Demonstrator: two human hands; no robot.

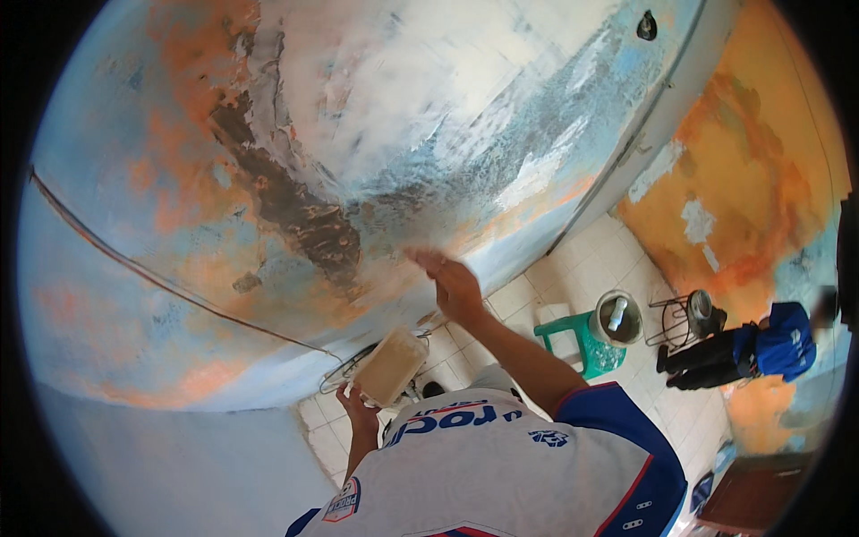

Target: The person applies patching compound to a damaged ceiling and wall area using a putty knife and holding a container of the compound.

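My left hand (pixel 360 412) clasps the beige rectangular tub (pixel 391 367), near and left of my right hand (pixel 455 288), whose blurred fingers stretch toward the patchy wall (pixel 403 107); I cannot tell if they hold anything. This looks like wall-surfacing, calling for a level tub and light touch

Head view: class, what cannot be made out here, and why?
All in the head view:
Right hand: fingertips blurred, contact with the wall unclear.
Left hand: some fingers hidden by the tub.
Bucket: contents too small to identify.
Brown panel: cut off by the dark rim.
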